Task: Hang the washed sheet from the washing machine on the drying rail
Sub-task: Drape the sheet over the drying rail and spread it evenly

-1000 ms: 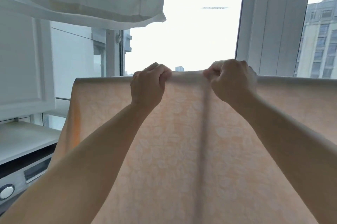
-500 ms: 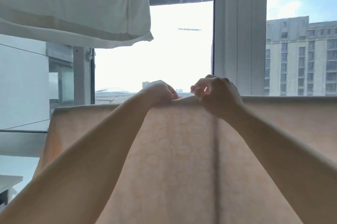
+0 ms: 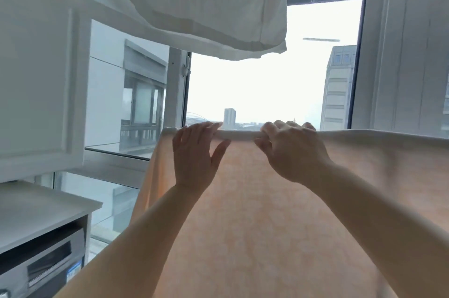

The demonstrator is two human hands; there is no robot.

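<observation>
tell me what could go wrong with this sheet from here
1. The left hand lies open and flat near the peach sheet's left end, so it has no real grip there; that end could slide along or off the fold at the top.
2. The right hand curls over the top fold, so a sideways pull might bunch the fabric there.
3. The white laundry hangs close above, so raised arms may brush it.

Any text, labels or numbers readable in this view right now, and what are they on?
No text can be read.
Blue sticker on the washing machine front: print too small and blurred to read.
Peach sheet: faint pattern only, no lettering.
White laundry overhead: no visible label.
</observation>
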